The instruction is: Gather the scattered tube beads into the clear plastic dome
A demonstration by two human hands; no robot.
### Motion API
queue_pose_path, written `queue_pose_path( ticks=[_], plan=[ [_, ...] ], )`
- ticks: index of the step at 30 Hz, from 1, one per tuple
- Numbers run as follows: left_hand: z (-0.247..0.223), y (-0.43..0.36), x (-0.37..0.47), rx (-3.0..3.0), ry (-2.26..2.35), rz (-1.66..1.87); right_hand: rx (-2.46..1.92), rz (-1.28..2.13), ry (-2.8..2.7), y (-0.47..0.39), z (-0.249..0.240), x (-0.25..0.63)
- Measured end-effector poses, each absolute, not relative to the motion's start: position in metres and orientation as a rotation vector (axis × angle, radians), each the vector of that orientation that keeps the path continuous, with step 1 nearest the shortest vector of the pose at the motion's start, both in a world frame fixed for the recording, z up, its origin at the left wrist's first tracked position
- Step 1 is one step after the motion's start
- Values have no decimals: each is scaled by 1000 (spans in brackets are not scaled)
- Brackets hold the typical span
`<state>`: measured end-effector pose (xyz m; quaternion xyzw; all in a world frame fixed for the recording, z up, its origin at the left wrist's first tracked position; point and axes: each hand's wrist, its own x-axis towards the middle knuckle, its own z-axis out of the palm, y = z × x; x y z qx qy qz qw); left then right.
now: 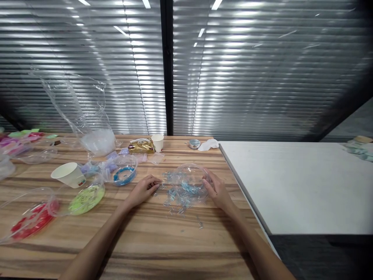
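Note:
A clear round plastic bowl [192,169] stands on the table with pale blue and clear small tube-like pieces [189,188] seen in and through it. My right hand [217,191] grips the bowl's right side, thumb toward the front. More small pieces [171,195] lie scattered on the wood to the left and in front of the bowl. Left of this scatter, my left hand [145,189] rests low at the table with its fingers curled and the tips pinched together; whatever is between them is too small to make out.
On the left stand clear bowls with blue [124,176], lime green [86,199] and red contents [35,221], and a tipped paper cup [69,175]. Behind are a gold packet [142,146], another paper cup [157,142] and a large plastic bag [99,140]. A white table [297,182] adjoins on the right.

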<state>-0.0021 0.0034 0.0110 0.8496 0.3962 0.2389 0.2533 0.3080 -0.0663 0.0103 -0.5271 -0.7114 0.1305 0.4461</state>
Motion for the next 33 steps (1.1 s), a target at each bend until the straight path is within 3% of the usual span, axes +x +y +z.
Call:
queue_pose_path(
  ticks=[33],
  plan=[
    [13,2,1,2350,1095,617,-1339,405,-1767,-67,14,309]
  ],
)
